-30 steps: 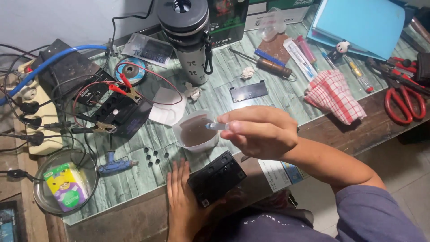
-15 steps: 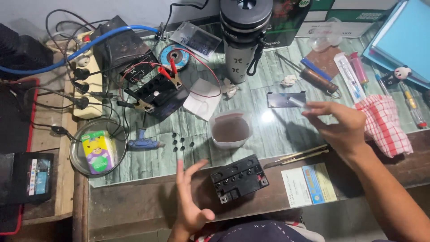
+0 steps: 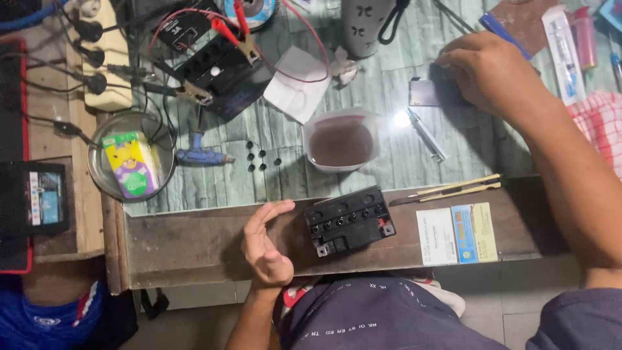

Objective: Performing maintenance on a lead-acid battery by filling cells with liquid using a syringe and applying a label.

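Reaching my right hand point(image 3: 492, 74) across the table point(image 3: 194, 240) onto a small dark flat plate point(image 3: 433, 93), fingers curled together over it, I keep my left hand point(image 3: 264, 243) open beside the black battery point(image 3: 350, 220), judging a clean pinch comes next.

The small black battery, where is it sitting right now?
In the head view the small black battery sits on the wooden front ledge, just right of the open left hand and directly below the plastic cup of brown liquid.
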